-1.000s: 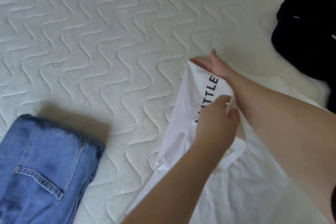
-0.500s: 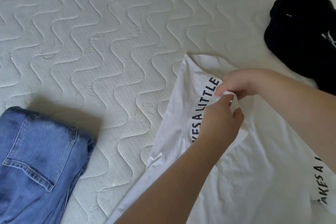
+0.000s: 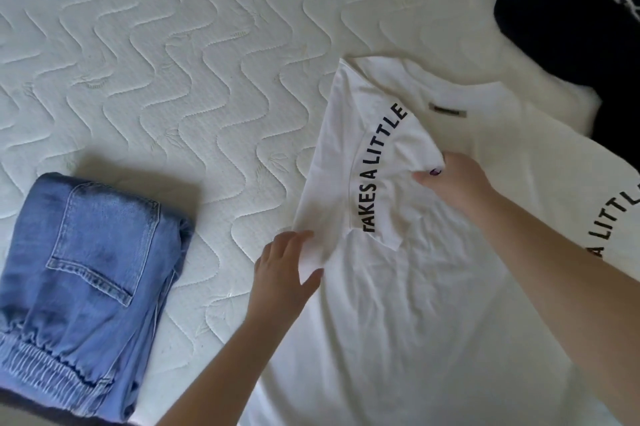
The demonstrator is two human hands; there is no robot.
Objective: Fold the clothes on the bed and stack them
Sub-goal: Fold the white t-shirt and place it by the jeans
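A white T-shirt [image 3: 426,287] with black curved lettering lies spread on the bed, its left sleeve folded inward over the body. My right hand [image 3: 457,183] pinches the edge of that folded sleeve near the middle of the shirt. At the shirt's left edge, my left hand [image 3: 284,273] has its fingers spread and the thumb over the cloth fold. Folded blue jeans [image 3: 86,280] sit at the lower left. A black garment [image 3: 581,17] lies crumpled at the upper right.
The bed is a white quilted mattress [image 3: 173,62] with a wavy stitch pattern, bare across the upper left and middle. The black garment touches the T-shirt's upper right shoulder.
My left hand let go of the sleeve and moved down-left to the shirt's side edge. My right hand took over the sleeve edge. The sleeve lies flatter, showing more lettering.
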